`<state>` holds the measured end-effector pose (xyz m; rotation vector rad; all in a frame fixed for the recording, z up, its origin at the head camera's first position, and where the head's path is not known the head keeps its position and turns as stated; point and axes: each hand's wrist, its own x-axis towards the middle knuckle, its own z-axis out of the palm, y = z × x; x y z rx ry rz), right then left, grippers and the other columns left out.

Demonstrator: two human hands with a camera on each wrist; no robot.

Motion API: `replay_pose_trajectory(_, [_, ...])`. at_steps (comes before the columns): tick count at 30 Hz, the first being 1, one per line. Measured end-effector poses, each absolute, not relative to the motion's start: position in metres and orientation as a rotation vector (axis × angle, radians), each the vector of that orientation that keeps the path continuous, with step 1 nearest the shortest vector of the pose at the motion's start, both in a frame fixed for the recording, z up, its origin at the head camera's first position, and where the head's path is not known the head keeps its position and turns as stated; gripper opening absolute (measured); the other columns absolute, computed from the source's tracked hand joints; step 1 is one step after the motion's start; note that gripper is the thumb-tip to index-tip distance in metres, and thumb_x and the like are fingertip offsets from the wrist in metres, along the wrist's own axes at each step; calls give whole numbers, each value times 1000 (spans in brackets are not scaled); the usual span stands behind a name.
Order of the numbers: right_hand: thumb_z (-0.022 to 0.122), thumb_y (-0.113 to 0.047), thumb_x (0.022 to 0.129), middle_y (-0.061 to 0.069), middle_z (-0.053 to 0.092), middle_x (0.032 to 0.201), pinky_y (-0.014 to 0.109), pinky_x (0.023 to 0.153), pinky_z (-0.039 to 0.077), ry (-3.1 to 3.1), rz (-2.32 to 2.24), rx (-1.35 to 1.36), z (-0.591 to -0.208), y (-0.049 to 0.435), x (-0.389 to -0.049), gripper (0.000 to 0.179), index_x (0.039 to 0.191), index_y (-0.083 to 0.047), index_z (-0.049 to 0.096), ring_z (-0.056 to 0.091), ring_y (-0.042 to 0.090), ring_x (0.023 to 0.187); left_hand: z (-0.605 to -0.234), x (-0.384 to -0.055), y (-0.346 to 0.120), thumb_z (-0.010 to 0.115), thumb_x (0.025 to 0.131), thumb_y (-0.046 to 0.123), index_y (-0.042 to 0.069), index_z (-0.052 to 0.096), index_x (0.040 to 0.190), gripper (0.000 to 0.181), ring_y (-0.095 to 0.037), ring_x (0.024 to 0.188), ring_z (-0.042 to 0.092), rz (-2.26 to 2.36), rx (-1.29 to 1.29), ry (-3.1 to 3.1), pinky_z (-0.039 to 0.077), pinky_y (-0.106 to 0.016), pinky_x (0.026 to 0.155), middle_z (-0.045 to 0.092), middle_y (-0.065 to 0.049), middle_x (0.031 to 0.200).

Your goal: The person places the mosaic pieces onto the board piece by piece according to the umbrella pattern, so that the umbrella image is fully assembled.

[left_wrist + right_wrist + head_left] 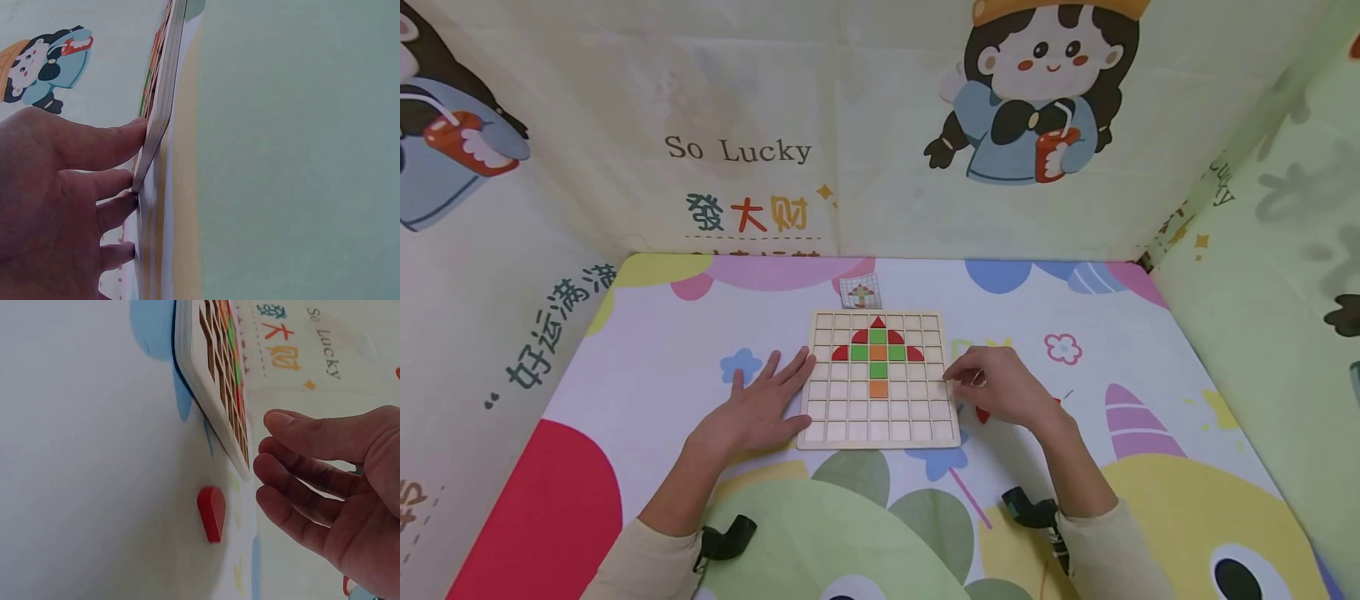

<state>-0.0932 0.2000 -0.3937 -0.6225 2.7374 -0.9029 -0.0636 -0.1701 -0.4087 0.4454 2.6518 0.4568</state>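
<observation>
A square wooden grid board lies on the table, bearing a pattern of red, green and orange pieces in its cells. Fingers spread, my left hand rests along the board's left side and touches it; the left wrist view shows the thumb against the board's edge. Beside the right edge hovers my right hand, its fingers loosely bent. Nothing shows between those fingers in the right wrist view. Below that hand a loose red wooden piece, rounded at one end, lies on the tabletop, partly hidden in the head view.
Behind the board lies a small card printed with a similar coloured grid pattern. A cartoon-printed cloth covers the table. Printed sheets stand as walls at the back and sides.
</observation>
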Motion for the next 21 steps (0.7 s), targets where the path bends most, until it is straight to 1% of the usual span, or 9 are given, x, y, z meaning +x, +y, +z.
replay_pose_trajectory(8, [78,0,87,3,75,93,37,79,59,2784,-872,-541,-391,227,-87,15,100,-6,80,65,15,84,-409,-64,-171,61,101,39,17,16,169,84,-44,161,4,457,447,2647,4,-85,114,8,-1,177])
replay_pose_trajectory(14, [80,-1,85,3,74,93,40,81,60,2806,-839,-458,-388,247,-82,17,101,-6,80,65,19,87,-411,-65,-171,62,101,39,17,16,169,85,-44,161,4,457,444,2651,3,-85,114,8,-1,177])
replay_pose_trajectory(21, [81,-1,85,6,76,97,36,78,58,2816,-777,-400,-385,269,-77,20,105,-6,79,67,21,88,-411,-66,-171,61,101,39,17,15,169,85,-44,162,3,459,443,2643,3,-85,114,7,-1,177])
